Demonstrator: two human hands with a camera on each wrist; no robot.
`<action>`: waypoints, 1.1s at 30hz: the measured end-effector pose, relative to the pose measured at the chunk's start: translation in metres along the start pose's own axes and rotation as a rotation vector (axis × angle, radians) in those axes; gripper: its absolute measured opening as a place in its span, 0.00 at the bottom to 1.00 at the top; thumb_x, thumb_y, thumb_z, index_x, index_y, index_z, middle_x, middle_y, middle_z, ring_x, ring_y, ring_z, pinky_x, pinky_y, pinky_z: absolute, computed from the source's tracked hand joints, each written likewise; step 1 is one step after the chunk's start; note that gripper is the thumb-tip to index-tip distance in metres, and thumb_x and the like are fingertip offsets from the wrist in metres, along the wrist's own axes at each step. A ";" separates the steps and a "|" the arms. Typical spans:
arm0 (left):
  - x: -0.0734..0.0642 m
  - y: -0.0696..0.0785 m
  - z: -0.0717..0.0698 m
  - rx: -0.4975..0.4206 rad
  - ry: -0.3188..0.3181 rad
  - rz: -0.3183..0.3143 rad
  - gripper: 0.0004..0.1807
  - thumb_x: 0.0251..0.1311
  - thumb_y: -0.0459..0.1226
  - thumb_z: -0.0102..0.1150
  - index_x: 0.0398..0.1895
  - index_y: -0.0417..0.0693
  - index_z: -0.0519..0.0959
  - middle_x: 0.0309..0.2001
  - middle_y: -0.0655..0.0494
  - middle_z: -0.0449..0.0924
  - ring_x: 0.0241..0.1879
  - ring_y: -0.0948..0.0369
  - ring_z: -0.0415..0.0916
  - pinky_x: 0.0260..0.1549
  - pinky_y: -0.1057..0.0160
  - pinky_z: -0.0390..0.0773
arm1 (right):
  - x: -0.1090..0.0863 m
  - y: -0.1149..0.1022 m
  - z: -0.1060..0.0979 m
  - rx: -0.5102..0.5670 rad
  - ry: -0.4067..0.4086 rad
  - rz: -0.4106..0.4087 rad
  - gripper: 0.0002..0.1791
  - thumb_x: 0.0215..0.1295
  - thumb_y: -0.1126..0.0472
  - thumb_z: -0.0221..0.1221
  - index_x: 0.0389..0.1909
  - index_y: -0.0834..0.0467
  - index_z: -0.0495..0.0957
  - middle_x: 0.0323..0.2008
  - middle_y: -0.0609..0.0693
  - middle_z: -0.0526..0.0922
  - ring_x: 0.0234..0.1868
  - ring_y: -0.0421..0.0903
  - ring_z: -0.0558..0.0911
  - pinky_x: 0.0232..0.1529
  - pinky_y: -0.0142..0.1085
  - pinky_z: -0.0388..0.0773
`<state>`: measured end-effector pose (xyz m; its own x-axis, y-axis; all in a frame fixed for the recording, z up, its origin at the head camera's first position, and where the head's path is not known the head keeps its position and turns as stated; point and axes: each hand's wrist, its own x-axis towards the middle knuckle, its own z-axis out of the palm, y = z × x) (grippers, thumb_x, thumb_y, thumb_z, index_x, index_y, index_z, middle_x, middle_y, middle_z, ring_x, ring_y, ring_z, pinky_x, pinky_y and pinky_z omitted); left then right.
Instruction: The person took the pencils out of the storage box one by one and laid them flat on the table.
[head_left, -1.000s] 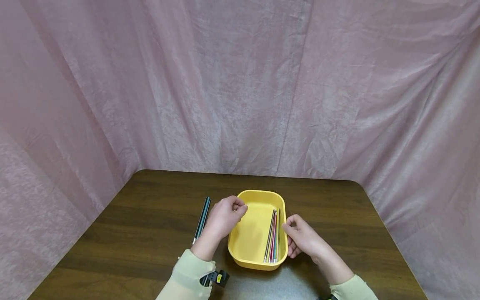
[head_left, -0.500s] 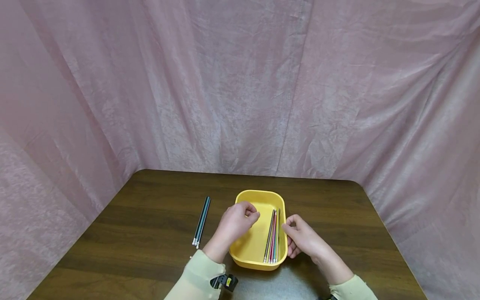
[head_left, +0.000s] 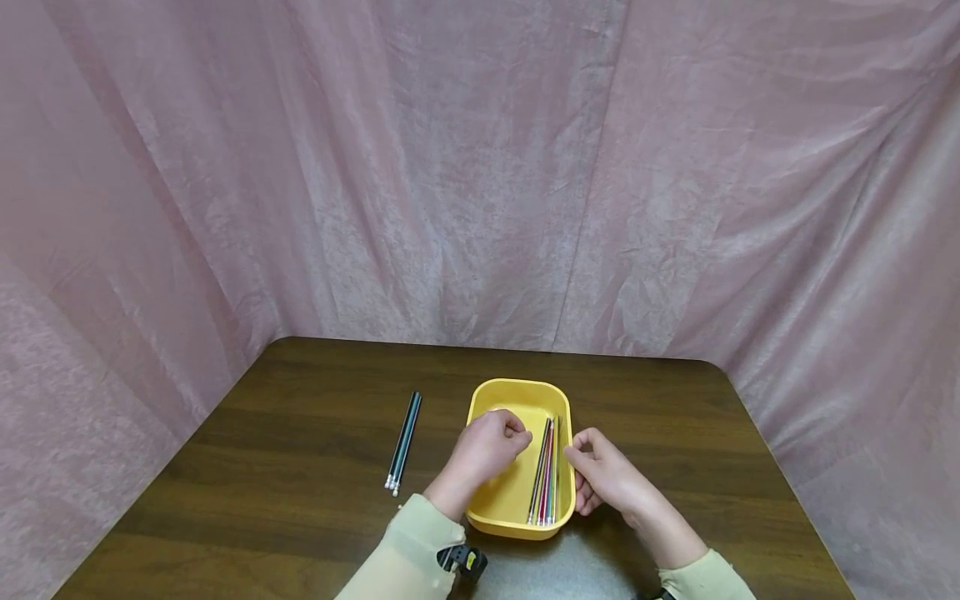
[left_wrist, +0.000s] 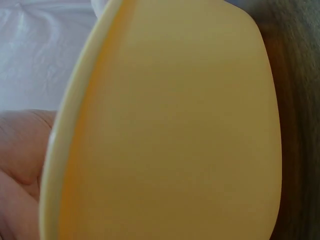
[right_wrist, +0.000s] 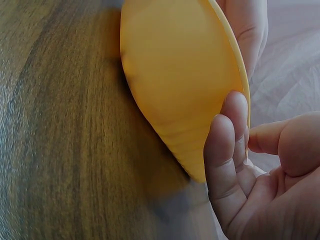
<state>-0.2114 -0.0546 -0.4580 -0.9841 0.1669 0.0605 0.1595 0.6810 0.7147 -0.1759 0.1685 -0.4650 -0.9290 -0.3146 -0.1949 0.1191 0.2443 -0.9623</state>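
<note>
A yellow tray [head_left: 504, 531] sits on the table, with several colored pencils [head_left: 542, 479] lying lengthwise along its right side, eraser ends toward me. My left hand [head_left: 489, 446] is over the tray's left half, thumb and index fingertips together, just left of those pencils. I cannot tell whether it pinches anything, since its back covers the space below. In the left wrist view, part of that hand [left_wrist: 20, 155] shows beyond the tray's rim. My right hand [head_left: 603, 473] grips the tray's right rim; its fingers [right_wrist: 222, 150] lie along the outer wall in the right wrist view.
Dark green pencils [head_left: 403, 442] with white erasers lie side by side on the wooden table [head_left: 300, 467], left of the tray. A pink curtain [head_left: 480, 175] hangs behind the table and at both sides.
My left hand has moved right, from the tray's left rim to over its inside, uncovering more of the green pencils. My right hand and the tray have barely moved.
</note>
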 end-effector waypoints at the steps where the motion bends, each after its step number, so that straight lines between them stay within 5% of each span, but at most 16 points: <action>1: 0.005 -0.008 0.007 0.014 0.014 0.027 0.09 0.70 0.44 0.71 0.37 0.49 0.87 0.33 0.62 0.83 0.31 0.62 0.76 0.36 0.57 0.80 | 0.000 0.000 0.000 0.000 0.001 0.001 0.11 0.88 0.60 0.50 0.56 0.64 0.61 0.23 0.54 0.78 0.16 0.44 0.80 0.19 0.36 0.80; 6: 0.017 -0.021 0.022 0.073 0.020 0.069 0.10 0.70 0.45 0.70 0.36 0.49 0.87 0.32 0.62 0.83 0.31 0.62 0.76 0.34 0.57 0.79 | 0.001 0.002 0.000 0.003 0.003 -0.001 0.11 0.88 0.60 0.50 0.56 0.63 0.61 0.23 0.55 0.78 0.16 0.44 0.80 0.19 0.37 0.80; 12: 0.013 -0.004 0.020 0.073 -0.039 0.011 0.09 0.68 0.42 0.71 0.33 0.47 0.86 0.32 0.59 0.83 0.32 0.59 0.77 0.37 0.57 0.79 | 0.001 0.003 0.000 0.009 0.000 -0.006 0.11 0.88 0.61 0.50 0.56 0.64 0.61 0.23 0.55 0.78 0.16 0.44 0.80 0.18 0.37 0.80; 18: 0.034 -0.037 0.054 0.142 -0.045 0.012 0.10 0.68 0.51 0.71 0.33 0.58 0.88 0.31 0.67 0.81 0.29 0.65 0.75 0.34 0.62 0.77 | 0.000 0.002 0.000 0.014 -0.001 -0.006 0.11 0.88 0.61 0.50 0.56 0.64 0.61 0.22 0.54 0.78 0.15 0.44 0.80 0.18 0.36 0.80; 22: 0.037 -0.046 0.066 0.153 -0.044 0.022 0.12 0.68 0.53 0.73 0.30 0.61 0.86 0.29 0.69 0.80 0.28 0.65 0.74 0.32 0.61 0.76 | 0.001 0.001 0.000 0.021 -0.004 -0.010 0.11 0.87 0.61 0.50 0.55 0.64 0.61 0.22 0.54 0.77 0.15 0.43 0.80 0.18 0.36 0.80; 33: 0.027 -0.029 0.061 0.182 -0.081 -0.024 0.15 0.70 0.53 0.73 0.28 0.58 0.86 0.27 0.65 0.80 0.26 0.63 0.74 0.29 0.60 0.75 | 0.000 0.001 0.000 0.028 -0.008 -0.007 0.10 0.87 0.62 0.50 0.55 0.64 0.60 0.22 0.54 0.78 0.15 0.43 0.80 0.18 0.36 0.80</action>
<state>-0.2378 -0.0262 -0.5201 -0.9795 0.2007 -0.0168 0.1545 0.8020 0.5770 -0.1759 0.1686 -0.4665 -0.9269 -0.3239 -0.1897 0.1227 0.2161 -0.9686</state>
